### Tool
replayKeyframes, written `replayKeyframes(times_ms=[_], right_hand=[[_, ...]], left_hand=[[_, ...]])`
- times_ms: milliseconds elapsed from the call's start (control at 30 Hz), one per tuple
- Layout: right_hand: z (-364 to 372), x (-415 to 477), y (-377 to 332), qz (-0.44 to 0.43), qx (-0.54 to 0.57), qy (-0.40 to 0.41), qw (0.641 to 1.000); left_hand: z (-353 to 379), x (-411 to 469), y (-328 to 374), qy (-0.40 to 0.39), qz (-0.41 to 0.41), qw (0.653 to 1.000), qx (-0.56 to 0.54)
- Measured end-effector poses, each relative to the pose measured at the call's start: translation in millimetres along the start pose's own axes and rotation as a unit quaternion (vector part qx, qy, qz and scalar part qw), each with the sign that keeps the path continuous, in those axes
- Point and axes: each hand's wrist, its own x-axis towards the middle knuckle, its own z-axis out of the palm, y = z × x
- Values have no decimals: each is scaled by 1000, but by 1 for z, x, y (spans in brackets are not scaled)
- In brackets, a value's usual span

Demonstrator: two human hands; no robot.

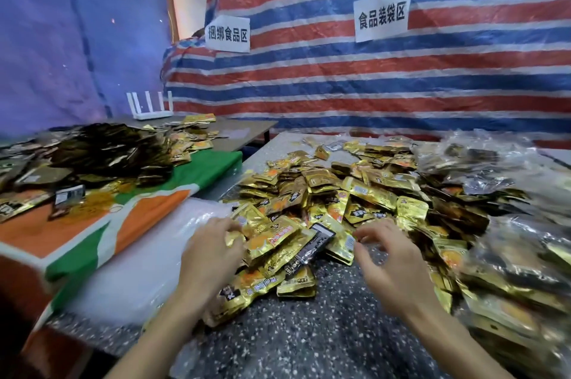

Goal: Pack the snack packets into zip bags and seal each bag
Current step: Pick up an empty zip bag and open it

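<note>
Table (309, 332), near edge: speckled top, both forearms coming in over it.

Left hand (213, 252): fingers (230, 229) curled down over a gold packet at the near-left fringe of the pile. Cannot tell whether they grip it or only rest on it.

Right hand (392, 264): fingers (369, 232) spread and bent, tips just beside the nearest gold packet. Nothing held.

Between the hands: black packet (312, 247) lying on top of the gold ones. Its long axis runs diagonally, near end toward the left hand, far end toward the right fingertips. The right fingertips look the nearer.

Packets (340, 190): loose heap, from just ahead of both hands to the table's far edge, overlapping every way.

Zip bags (133, 255): clear flat stack at the table's left edge, touching the left hand's outer side; empty, as far as I can judge. Left hand is nearer for taking one.

Filled bags (509, 270): piled along the right edge.

Judgement: gathering step; no bag open yet.
</note>
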Motion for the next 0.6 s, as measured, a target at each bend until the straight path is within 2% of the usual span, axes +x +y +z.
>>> replayKeyframes(times_ms=[33, 100, 200, 300, 367, 500, 600], right_hand=[[9, -6, 6, -3, 13, 16, 1000], [22, -16, 17, -9, 31, 42, 999], [27, -23, 28, 8, 55, 51, 997], [26, -26, 38, 15, 73, 65, 995], [24, -28, 40, 19, 92, 65, 993], [24, -30, 40, 45, 133, 69, 988], [25, -32, 39, 58, 155, 66, 984]], left_hand=[[-3, 6, -15, 9, -38, 997, 66], [-8, 14, -38, -24, -113, 977, 179], [-8, 14, -60, -57, -162, 960, 220], [-7, 13, -67, -7, -165, 965, 202], [-11, 13, -63, 3, -185, 971, 150], [-19, 13, -58, -22, -221, 974, 52], [-24, 15, -57, -40, -220, 974, 34]])
